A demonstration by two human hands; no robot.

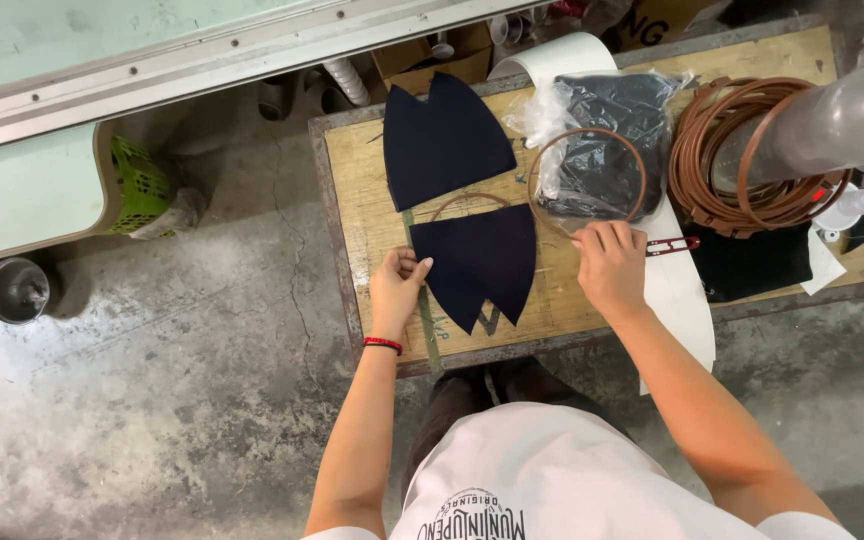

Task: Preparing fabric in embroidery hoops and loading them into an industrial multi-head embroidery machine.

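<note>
Navy fabric piece (477,262) — brown hoop (589,175)

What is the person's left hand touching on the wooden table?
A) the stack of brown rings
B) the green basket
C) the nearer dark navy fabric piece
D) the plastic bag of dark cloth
C: the left hand pinches the left edge of the nearer dark navy fabric piece, while the right hand rests by the small red-handled tool, away from the stack of brown rings.

A worn wooden table (372,200) stands on cracked grey concrete floor (152,380); left of it, a pale green bench (12,190) and green crate (140,185).
</note>
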